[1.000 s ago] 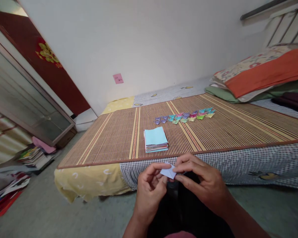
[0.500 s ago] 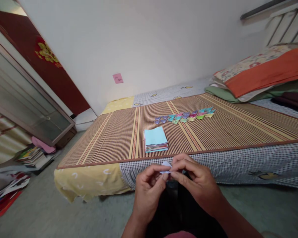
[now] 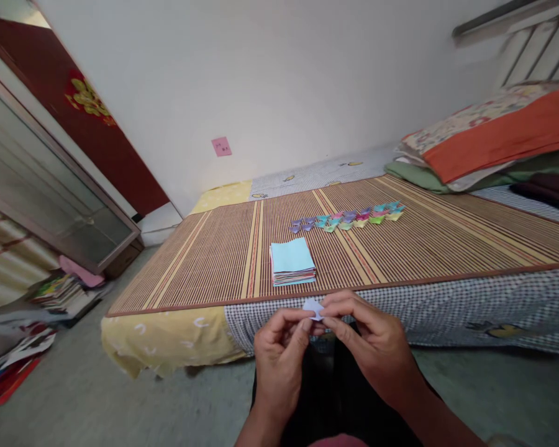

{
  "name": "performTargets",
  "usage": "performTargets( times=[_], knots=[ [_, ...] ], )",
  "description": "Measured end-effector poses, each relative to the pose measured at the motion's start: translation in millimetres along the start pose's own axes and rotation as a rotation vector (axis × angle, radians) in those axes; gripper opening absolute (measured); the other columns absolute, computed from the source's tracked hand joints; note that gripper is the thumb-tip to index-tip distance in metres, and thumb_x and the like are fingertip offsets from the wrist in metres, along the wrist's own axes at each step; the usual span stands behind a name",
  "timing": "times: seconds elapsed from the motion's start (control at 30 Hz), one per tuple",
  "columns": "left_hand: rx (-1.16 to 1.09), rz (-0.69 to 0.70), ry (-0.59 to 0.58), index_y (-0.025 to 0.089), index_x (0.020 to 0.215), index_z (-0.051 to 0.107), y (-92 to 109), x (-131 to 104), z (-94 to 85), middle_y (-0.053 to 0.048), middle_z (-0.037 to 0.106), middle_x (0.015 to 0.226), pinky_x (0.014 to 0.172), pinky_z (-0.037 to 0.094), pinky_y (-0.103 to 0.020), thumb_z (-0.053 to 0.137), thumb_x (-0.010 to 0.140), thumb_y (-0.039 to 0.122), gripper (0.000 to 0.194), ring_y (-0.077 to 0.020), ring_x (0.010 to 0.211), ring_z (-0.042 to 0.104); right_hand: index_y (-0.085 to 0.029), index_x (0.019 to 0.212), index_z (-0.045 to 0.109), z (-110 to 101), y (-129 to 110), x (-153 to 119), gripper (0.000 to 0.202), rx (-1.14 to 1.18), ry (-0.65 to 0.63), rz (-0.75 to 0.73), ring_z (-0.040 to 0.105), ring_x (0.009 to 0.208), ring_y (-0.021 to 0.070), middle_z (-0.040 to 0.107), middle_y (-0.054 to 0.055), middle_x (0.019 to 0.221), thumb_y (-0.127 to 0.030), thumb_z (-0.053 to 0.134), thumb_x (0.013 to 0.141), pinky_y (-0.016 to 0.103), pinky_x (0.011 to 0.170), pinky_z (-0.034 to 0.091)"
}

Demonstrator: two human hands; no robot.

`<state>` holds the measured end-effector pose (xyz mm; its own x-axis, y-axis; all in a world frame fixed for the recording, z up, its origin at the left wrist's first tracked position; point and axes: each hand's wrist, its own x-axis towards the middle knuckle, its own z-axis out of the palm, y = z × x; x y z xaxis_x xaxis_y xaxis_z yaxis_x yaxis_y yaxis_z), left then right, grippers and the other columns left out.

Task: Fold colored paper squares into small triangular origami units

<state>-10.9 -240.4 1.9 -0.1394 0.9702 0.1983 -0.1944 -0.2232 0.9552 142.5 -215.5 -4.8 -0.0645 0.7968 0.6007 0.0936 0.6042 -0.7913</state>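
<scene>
A small folded piece of pale lavender paper [image 3: 312, 305] is pinched between both hands, in front of the bed's near edge. My left hand [image 3: 282, 354] grips its left side, thumb against fingers. From the right, my right hand [image 3: 370, 335] pinches the other side with thumb and fingertips, which partly cover the paper. Just beyond the hands lies a stack of coloured paper sheets [image 3: 292, 256], light blue on top. Farther back, several small folded paper pieces [image 3: 349, 218] in purple, blue, pink, green and yellow stand in two rows.
A striped bamboo mat [image 3: 205, 261] covers the bed, over a checked and yellow sheet [image 3: 177, 341]. Folded bedding and an orange pillow [image 3: 503, 139] are piled at the right. A pink note [image 3: 221, 146] is on the wall. Books [image 3: 58, 295] lie on the left.
The folded paper has tilted up and shows more of its face between the fingers. Both hands have shifted very slightly; the stack and the rows are unchanged.
</scene>
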Motion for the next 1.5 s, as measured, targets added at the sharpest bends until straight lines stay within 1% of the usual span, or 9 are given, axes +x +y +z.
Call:
performTargets(
  times=[0.2,0.33,0.5,0.63,0.7,0.9,1.03,1.13,1.5],
  knots=[
    [0.003,0.003,-0.015,0.017,0.086,0.079,0.2,2.6,1.1,-0.003,0.079,0.077,0.070,0.059,-0.019,0.083,0.083,0.028,0.012,-0.0138,0.072,0.075,-0.024,0.087,0.070,1.4,1.7,1.2,0.013,-0.014,-0.008,-0.015,0.071,0.094,0.0163,0.073,0.001,0.093,-0.015,0.066,0.095,0.024,0.083,0.053],
    [-0.050,-0.043,-0.031,0.017,0.094,0.077,0.1,1.9,0.2,-0.005,0.081,0.088,0.077,0.060,-0.021,0.085,0.082,0.030,0.019,-0.0156,0.080,0.076,-0.024,0.090,0.069,2.2,2.6,1.5,0.012,-0.037,-0.007,-0.034,0.071,0.095,0.0157,0.072,0.001,0.095,-0.015,0.065,0.096,0.023,0.083,0.054],
    [-0.189,-0.140,-0.033,0.016,0.111,0.072,2.4,5.8,0.0,-0.009,0.080,0.093,0.076,0.062,-0.031,0.076,0.090,0.038,0.030,-0.0192,0.077,0.076,-0.022,0.096,0.069,1.3,5.5,2.6,0.016,-0.174,0.022,-0.205,0.071,0.097,0.0161,0.073,0.003,0.098,-0.008,0.063,0.095,0.025,0.086,0.054],
    [-0.232,-0.263,0.016,0.013,0.092,0.075,2.4,13.1,-1.9,-0.007,0.078,0.082,0.065,0.060,-0.025,0.088,0.077,0.038,0.032,-0.0149,0.065,0.071,-0.021,0.102,0.069,0.6,6.9,2.9,0.019,-0.249,-0.018,-0.362,0.071,0.099,0.0187,0.074,0.005,0.100,-0.005,0.063,0.093,0.030,0.091,0.053],
    [-0.203,-0.280,0.036,0.012,0.086,0.077,1.8,15.1,-3.3,-0.004,0.075,0.073,0.061,0.056,-0.021,0.091,0.072,0.038,0.033,-0.0113,0.058,0.065,-0.022,0.102,0.069,0.6,6.8,2.5,0.018,-0.224,-0.029,-0.324,0.071,0.098,0.0184,0.075,0.004,0.099,-0.007,0.063,0.094,0.030,0.090,0.054],
    [-0.136,-0.263,0.024,0.014,0.083,0.078,0.3,13.4,-2.9,-0.003,0.074,0.067,0.058,0.050,-0.019,0.091,0.072,0.038,0.030,-0.0101,0.057,0.063,-0.023,0.086,0.070,-0.1,8.9,4.7,0.009,0.020,-0.008,0.109,0.069,0.081,0.0148,0.070,-0.001,0.085,-0.018,0.069,0.093,0.023,0.074,0.053],
    [-0.101,-0.217,0.023,0.015,0.083,0.080,1.0,10.9,-0.1,-0.002,0.074,0.067,0.060,0.052,-0.019,0.091,0.074,0.037,0.026,-0.0103,0.060,0.064,-0.022,0.081,0.071,0.9,7.4,5.6,0.010,0.169,-0.047,0.232,0.065,0.074,0.0143,0.066,-0.001,0.079,-0.024,0.072,0.091,0.024,0.067,0.050],
    [-0.084,-0.200,0.031,0.016,0.082,0.081,1.1,8.7,1.1,-0.001,0.075,0.068,0.063,0.052,-0.019,0.090,0.075,0.034,0.021,-0.0106,0.063,0.065,-0.021,0.080,0.071,3.8,3.5,4.7,0.014,0.168,-0.055,0.253,0.063,0.072,0.0146,0.064,-0.001,0.076,-0.027,0.071,0.092,0.025,0.065,0.049],
    [-0.021,-0.226,0.001,0.014,0.084,0.080,-3.2,8.8,-0.1,-0.002,0.075,0.069,0.061,0.049,-0.018,0.087,0.078,0.034,0.022,-0.0101,0.063,0.063,-0.020,0.078,0.068,5.2,4.9,7.5,0.015,-0.044,-0.066,0.101,0.059,0.065,0.0140,0.063,-0.001,0.073,-0.018,0.067,0.093,0.025,0.061,0.047]
  ],
)
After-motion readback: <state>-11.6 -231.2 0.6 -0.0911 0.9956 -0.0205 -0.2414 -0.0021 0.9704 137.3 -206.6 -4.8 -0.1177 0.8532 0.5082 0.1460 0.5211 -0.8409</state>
